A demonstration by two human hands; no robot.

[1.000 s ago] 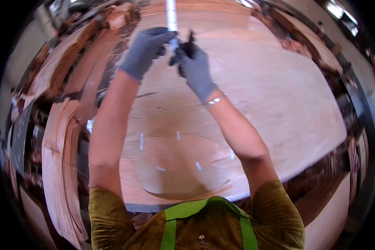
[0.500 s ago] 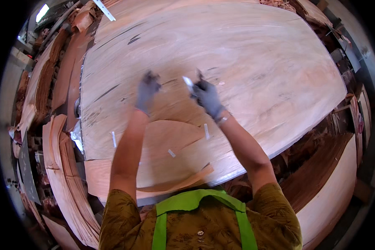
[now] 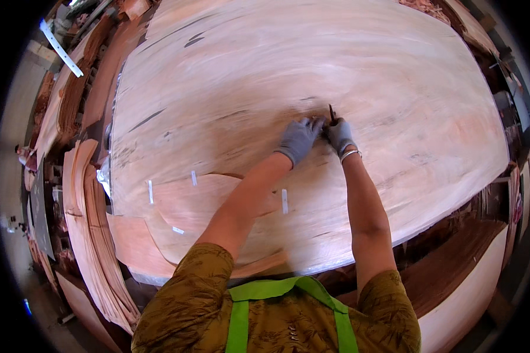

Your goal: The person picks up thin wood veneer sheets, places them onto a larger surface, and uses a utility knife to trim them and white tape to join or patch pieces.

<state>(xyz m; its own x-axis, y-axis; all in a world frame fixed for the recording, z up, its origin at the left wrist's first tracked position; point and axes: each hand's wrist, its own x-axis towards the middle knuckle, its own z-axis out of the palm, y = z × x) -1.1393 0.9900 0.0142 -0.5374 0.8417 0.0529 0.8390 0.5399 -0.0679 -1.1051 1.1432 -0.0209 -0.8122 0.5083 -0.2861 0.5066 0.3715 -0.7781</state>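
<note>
Pinched in the gloved right hand (image 3: 340, 134), a small dark tool (image 3: 331, 113), tip up and slightly tilted, fingers closed tight around its lower end; kind of tool too small to tell. Pressed flat beside it, the gloved left hand (image 3: 300, 139), fingers spread and open on the wood, nothing held. Both hands near the middle of a large pale veneer sheet (image 3: 312, 65) spread across the workbench, a little toward the near edge. Thin and wide, by the look of it: likely light for its size but floppy, apt to split along the grain or crack if lifted by one corner; best held down flat with an open palm close to the working point, or carried by two opposite edges. Surface dry and matte, probably not slippery under gloves. Nearer the body, a reddish veneer patch (image 3: 218, 206) joined to the big sheet by short white tape strips (image 3: 284, 201), some along its upper seam, one at its right. Stacked along the left edge of the bench, curled veneer offcuts (image 3: 91, 235); darker veneer (image 3: 453, 270) hanging below the right near corner. Green apron straps (image 3: 265, 291) over a patterned olive shirt at the bottom of the view.
</note>
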